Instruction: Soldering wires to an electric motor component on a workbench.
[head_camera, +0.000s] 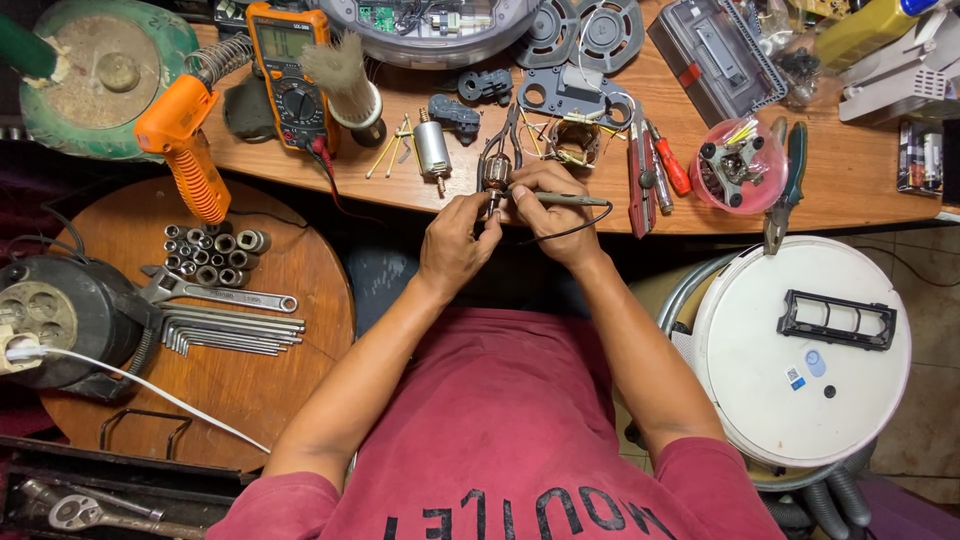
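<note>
Head view: both hands (left (455, 240), right (550, 205)) on motor armature (495, 175).

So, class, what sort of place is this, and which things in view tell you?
Probably a small repair workshop for appliances. A multimeter and hot-air gun lie on the bench, with sockets and hex keys nearby, and opened robot vacuums.

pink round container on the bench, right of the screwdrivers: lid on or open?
Open. The pink round container has no lid over it: the head view looks straight down into it at a dark metal part and a few thin sticks inside.
</note>
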